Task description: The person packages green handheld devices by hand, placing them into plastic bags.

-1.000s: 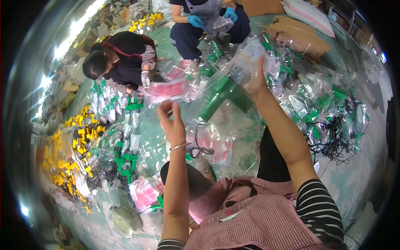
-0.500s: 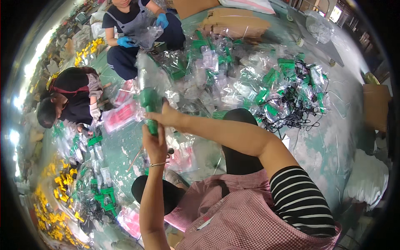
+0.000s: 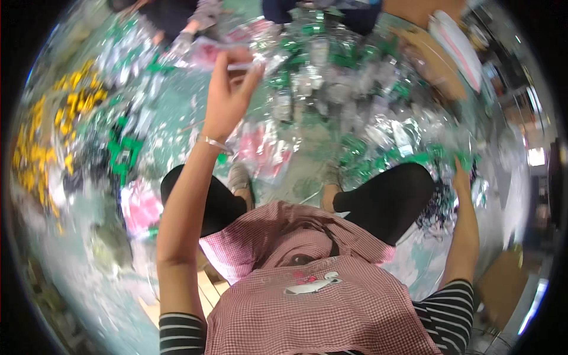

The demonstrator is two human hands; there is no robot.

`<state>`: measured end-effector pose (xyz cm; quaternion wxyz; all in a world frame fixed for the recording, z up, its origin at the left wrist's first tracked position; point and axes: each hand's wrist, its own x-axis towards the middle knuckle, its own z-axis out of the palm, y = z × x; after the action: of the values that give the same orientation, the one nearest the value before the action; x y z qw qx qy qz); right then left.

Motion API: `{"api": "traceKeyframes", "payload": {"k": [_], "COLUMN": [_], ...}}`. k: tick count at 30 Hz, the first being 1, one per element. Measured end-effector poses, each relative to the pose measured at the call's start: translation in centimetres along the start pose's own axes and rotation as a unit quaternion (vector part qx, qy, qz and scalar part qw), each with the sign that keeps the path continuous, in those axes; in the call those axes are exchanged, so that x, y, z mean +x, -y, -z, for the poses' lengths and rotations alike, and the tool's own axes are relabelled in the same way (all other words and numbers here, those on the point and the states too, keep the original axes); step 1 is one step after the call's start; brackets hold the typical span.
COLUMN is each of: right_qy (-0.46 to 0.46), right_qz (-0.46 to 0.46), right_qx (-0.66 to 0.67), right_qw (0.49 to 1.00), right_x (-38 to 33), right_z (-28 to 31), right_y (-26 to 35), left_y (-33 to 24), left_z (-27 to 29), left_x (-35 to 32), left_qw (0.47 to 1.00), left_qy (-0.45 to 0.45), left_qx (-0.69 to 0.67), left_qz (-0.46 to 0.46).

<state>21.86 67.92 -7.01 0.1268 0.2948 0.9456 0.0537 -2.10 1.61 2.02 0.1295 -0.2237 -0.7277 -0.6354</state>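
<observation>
Clear plastic packets with green contents (image 3: 331, 53) lie heaped on the floor ahead. Pink-filled packets (image 3: 266, 151) lie near the feet, another pink one (image 3: 141, 207) at left. Yellow-filled packets (image 3: 35, 148), blurred, perhaps bagged too, line the left edge.

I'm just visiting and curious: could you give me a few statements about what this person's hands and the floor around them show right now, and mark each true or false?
1. The left hand is raised and pinches a clear plastic packet in its fingers. True.
2. The left wrist is bare. False: it wears a thin bracelet.
3. The right hand reaches out low to the person's right, at green-and-clear packets. True.
4. Both hands hold one packet together. False: they are far apart, on opposite sides.
5. The yellow items lie on the person's right. False: they lie on the left.
</observation>
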Motion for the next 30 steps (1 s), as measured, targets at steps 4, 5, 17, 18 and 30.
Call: {"api": "traceKeyframes", "payload": {"k": [4, 5, 17, 18, 30], "right_qy": [0.229, 0.149, 0.107, 0.028, 0.249], "right_qz": [0.03, -0.014, 0.458, 0.461, 0.477], "right_qx": [-0.198, -0.279, 0.147, 0.131, 0.125], "right_qw": [0.953, 0.949, 0.87, 0.877, 0.834], "right_x": [4.0, 5.8, 1.0, 2.3, -15.8], "right_z": [-0.9, 1.9, -4.1, -7.5, -18.6], "right_y": [-3.0, -5.0, 60.7, 61.8, 79.9], "left_y": [-1.6, 0.0, -0.2, 0.0, -1.2], "left_z": [4.8, 6.2, 14.1, 13.4, 4.7], "left_x": [2.2, 2.1, 2.4, 3.8, 0.5], "left_qw": [0.926, 0.916, 0.675, 0.637, 0.673], "left_qy": [-0.096, -0.1, -0.248, -0.202, -0.237], "left_qx": [-0.332, -0.359, -0.685, -0.734, -0.624], "left_qz": [0.155, 0.151, 0.12, 0.122, 0.318]}}
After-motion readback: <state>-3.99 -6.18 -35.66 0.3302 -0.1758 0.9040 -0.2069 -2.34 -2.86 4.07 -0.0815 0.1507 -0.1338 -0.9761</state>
